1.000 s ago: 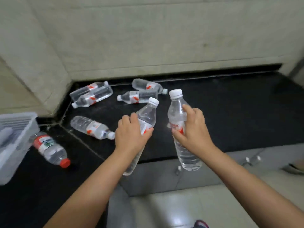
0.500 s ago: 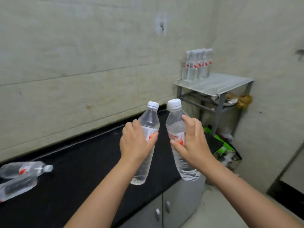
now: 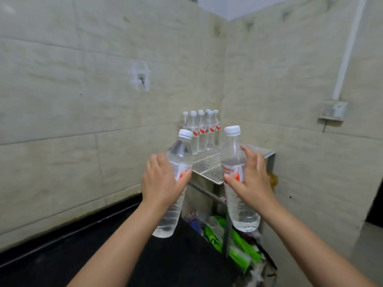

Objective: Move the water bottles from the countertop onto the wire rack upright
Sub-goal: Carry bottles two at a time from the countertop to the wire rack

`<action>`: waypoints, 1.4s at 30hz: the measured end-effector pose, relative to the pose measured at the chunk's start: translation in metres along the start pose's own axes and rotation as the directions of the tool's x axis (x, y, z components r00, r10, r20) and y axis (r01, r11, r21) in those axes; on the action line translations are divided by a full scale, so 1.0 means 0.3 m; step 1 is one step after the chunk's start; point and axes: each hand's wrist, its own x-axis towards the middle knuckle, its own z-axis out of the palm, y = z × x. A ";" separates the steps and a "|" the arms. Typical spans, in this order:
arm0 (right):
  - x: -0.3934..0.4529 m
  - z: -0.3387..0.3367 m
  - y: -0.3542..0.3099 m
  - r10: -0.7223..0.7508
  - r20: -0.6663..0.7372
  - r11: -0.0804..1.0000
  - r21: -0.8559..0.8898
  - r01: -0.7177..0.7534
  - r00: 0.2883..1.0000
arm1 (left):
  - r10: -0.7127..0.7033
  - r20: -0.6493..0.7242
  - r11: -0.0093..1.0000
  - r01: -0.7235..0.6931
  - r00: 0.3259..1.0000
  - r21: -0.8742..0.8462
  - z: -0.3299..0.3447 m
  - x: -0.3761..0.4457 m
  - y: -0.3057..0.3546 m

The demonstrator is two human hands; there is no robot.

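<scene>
Now we grip a water bottle in each hand, left hand tilting its bottle, right hand holding its bottle upright, nearer the wire rack straight ahead.

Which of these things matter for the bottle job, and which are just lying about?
Job: left hand gripping clear plastic water bottle; right hand gripping second bottle; white wire rack; upright bottles on it; black countertop.
Lying about: green bags; wall hook.
</scene>
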 end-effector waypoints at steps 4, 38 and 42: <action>0.246 0.023 0.165 -0.017 0.008 1.000 0.008 0.017 1.000 | -0.012 -0.027 0.999 0.011 1.000 -0.030 0.165 0.230 0.073; 1.330 0.760 1.018 -0.246 0.391 0.811 0.584 -0.032 0.887 | -0.578 -0.473 0.813 0.518 0.665 -0.266 1.231 1.092 0.341; 1.332 0.740 1.038 -0.290 0.419 0.854 0.519 0.035 0.861 | -0.582 -0.393 0.811 0.541 0.712 -0.222 1.226 1.093 0.319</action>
